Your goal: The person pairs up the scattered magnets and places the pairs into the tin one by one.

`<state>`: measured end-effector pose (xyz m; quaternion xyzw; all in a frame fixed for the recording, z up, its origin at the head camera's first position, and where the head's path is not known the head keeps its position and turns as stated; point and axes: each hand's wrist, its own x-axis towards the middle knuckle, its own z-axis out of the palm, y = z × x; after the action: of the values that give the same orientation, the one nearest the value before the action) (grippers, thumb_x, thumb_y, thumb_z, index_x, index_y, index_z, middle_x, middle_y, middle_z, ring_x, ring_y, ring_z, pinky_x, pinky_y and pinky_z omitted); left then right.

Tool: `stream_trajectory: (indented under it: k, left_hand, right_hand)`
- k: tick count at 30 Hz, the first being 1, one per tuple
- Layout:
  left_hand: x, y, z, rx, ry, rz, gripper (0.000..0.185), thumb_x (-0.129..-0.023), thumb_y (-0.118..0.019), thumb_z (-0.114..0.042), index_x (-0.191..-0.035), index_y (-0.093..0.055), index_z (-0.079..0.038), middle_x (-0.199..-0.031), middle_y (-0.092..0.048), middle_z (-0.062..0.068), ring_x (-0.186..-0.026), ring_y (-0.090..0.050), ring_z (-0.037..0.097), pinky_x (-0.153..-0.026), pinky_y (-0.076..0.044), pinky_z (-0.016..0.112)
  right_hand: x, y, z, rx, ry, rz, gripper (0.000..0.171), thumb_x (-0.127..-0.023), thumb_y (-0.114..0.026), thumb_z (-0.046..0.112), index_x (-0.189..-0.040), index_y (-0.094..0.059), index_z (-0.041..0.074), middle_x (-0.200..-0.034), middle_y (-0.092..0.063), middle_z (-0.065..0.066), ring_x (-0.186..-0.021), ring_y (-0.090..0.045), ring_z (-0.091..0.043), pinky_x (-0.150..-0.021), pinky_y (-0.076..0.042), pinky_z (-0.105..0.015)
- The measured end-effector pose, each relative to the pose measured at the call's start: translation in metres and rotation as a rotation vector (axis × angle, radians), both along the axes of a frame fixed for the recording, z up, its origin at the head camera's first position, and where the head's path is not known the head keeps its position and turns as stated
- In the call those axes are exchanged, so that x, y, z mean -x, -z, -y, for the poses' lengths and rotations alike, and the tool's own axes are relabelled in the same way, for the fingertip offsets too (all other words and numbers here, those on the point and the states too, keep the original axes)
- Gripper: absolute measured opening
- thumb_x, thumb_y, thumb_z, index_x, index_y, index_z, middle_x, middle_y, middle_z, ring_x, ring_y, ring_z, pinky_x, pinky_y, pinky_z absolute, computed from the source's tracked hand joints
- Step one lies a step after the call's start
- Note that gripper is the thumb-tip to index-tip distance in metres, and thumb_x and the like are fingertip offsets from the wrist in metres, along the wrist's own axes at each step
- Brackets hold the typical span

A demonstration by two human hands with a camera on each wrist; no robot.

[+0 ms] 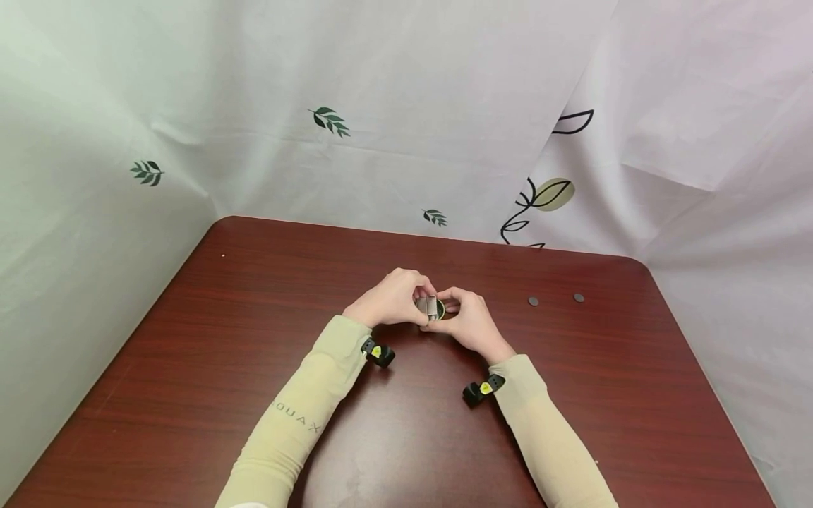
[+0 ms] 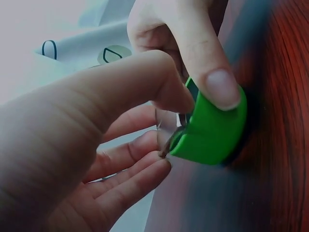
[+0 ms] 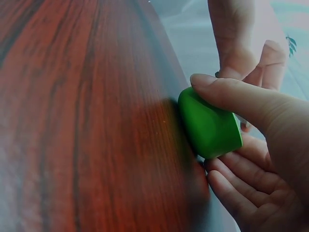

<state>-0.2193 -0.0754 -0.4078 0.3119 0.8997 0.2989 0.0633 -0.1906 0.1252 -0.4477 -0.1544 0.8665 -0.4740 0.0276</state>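
Note:
Over the middle of the table, my two hands meet at a small object. The right hand (image 1: 473,321) grips a bright green rounded shell (image 3: 207,125), thumb lying along its side. In the left wrist view the shell's open end faces my left hand (image 1: 396,298). A silvery, flat-sided piece (image 1: 428,306) sits at that opening. My left hand pinches this piece, with its thumb and fingers bent about it. Fingers hide much of the piece, so its exact kind does not show.
Two small dark grey discs, a nearer one (image 1: 533,301) and a farther one (image 1: 579,298), lie on the table right of the hands. The dark red wooden table (image 1: 254,282) ends at a pale curtain (image 1: 381,176) with leaf prints.

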Motion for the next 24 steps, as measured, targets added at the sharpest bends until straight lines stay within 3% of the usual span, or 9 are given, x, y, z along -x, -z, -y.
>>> stream_trajectory:
  k: [13, 24]
  left_hand:
    - [0.0012, 0.0016, 0.0003, 0.007, -0.014, 0.005, 0.038, -0.072, -0.088, -0.019, -0.107, -0.076, -0.009, -0.091, -0.066, -0.003, -0.085, -0.060, 0.011, -0.077, -0.050, 0.023]
    - [-0.0012, 0.0047, 0.0017, 0.005, -0.018, 0.026, 0.022, -0.082, -0.088, -0.022, -0.100, -0.078, -0.015, -0.087, -0.071, -0.009, -0.081, -0.063, 0.005, -0.075, -0.052, 0.022]
  right_hand:
    - [0.0016, 0.0032, -0.0012, 0.007, -0.001, -0.011, 0.057, -0.069, -0.098, 0.026, -0.116, -0.072, 0.006, -0.108, -0.072, -0.005, -0.094, -0.071, -0.017, -0.083, -0.058, -0.035]
    - [-0.0002, 0.0029, -0.0005, 0.015, -0.019, -0.002, 0.054, -0.070, -0.097, 0.026, -0.116, -0.073, 0.010, -0.109, -0.071, -0.003, -0.096, -0.070, -0.017, -0.084, -0.058, -0.036]
